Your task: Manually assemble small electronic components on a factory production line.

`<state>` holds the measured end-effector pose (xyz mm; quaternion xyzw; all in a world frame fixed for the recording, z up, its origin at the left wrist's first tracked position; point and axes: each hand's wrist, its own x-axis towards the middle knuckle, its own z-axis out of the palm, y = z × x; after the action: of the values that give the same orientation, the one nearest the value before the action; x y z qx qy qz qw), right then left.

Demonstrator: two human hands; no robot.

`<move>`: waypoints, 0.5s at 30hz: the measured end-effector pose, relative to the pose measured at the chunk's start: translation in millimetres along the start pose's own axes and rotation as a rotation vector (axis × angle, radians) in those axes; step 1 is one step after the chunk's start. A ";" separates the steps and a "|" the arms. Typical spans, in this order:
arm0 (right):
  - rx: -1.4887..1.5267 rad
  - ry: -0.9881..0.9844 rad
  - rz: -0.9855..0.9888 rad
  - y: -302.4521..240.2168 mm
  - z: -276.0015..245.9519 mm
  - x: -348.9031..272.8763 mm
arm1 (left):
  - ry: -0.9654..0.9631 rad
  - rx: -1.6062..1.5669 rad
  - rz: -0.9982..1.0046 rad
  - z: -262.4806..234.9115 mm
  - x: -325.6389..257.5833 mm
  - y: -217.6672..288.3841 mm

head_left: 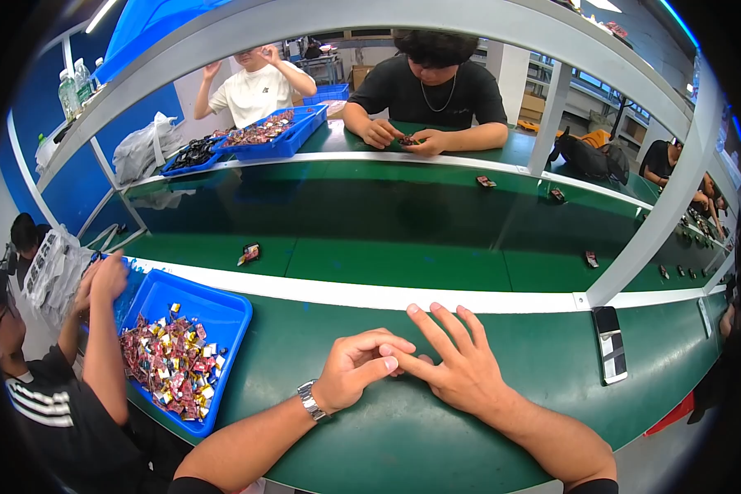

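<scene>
My left hand [356, 370], with a metal watch [310, 400] on its wrist, is closed around the index finger of my right hand [468, 375]. Thumb and fingertips of the left hand press on that finger. The other fingers of my right hand stretch out and spread apart, holding nothing. Both hands hover over the green tabletop [370, 449], in front of the white rail. To their left stands a blue tray [240, 317] filled with small red, white and yellow electronic parts [173, 366].
A smartphone [609, 346] lies to the right. Beyond the white rail [370, 294], the green conveyor [420, 263] carries scattered small parts [249, 253]. A grey frame [659, 214] crosses above. Co-workers sit at left and opposite; one across handles a small part near another blue tray [284, 146].
</scene>
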<state>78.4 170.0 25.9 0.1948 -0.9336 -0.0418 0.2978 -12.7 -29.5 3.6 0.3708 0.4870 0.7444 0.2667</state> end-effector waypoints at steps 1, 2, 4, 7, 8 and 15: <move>-0.024 -0.005 -0.011 0.4 0.1 -0.4 | -0.014 0.003 0.004 -1.8 0.3 -0.9; -0.025 -0.005 -0.010 0.1 0.6 -0.4 | -0.015 0.003 0.005 -1.7 0.4 -1.4; 0.059 0.027 0.025 -2.0 1.7 0.9 | 0.000 -0.034 -0.005 -1.7 -0.7 -1.8; 0.120 0.037 0.019 -4.1 3.3 4.7 | 0.008 -0.017 -0.020 -6.0 -1.9 -2.6; 0.134 0.046 0.002 -4.0 4.2 5.5 | 0.018 -0.002 -0.039 -6.4 -2.9 -1.5; 0.329 0.019 0.316 21.3 7.7 10.8 | 0.349 0.300 -0.030 -3.5 7.5 -13.9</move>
<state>58.7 185.1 29.6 0.0923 -0.9440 0.1599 0.2735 -19.4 -20.4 -7.9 0.2646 0.6365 0.7125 0.1316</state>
